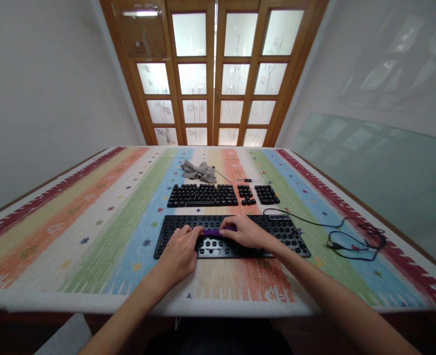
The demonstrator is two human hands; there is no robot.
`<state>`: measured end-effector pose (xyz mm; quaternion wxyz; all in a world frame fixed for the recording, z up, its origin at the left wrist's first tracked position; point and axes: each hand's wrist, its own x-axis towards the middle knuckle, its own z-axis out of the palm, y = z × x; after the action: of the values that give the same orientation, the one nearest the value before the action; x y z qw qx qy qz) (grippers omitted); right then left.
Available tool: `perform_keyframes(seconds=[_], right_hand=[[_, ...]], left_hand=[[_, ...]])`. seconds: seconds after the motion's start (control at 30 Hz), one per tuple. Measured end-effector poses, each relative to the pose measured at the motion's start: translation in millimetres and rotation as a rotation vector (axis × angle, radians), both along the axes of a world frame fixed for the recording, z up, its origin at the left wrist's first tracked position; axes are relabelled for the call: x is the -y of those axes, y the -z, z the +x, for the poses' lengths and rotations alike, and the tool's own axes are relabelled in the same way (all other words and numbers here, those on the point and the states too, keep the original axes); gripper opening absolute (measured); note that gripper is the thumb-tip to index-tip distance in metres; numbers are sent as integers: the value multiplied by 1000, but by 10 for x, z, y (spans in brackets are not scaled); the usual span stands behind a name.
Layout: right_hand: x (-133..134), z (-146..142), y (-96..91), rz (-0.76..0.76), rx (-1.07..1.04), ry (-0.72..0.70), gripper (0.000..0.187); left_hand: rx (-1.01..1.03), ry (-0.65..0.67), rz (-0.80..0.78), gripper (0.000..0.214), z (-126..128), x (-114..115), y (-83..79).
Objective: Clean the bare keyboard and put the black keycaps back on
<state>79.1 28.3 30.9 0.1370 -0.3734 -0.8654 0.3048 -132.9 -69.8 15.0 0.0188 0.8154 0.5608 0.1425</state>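
A black keyboard base (206,251), stripped of its keycaps, lies in front of me with rows of bare switches showing. Across its middle stretches a slim purple strip (216,232); whether it is cloth or a tool I cannot make out. The fingers of my left hand (181,251) are closed on the strip's left end, over the left half of the base. Toward the right end, my right hand (243,230) pinches the same strip between thumb and fingers. Just behind the base, the loose black keycaps (203,195) are laid out in keyboard order.
Beyond the keycaps lie a crumpled grey cloth (198,171), a thin rod (222,174) and a small tool with a black handle (248,180). The keyboard's cable (354,246) coils on the right of the striped tablecloth (92,236). Walls flank the table.
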Motion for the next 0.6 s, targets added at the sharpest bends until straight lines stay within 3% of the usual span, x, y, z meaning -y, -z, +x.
perform_keyframes(seconds=[0.27,0.6], right_hand=[[36,-20,-18,30,20,7,10],[27,-18,-2,45,13,-2,10]], left_hand=[[126,36,23,20,-1,-198,-38],[118,54,69,18,47,-330,-38]])
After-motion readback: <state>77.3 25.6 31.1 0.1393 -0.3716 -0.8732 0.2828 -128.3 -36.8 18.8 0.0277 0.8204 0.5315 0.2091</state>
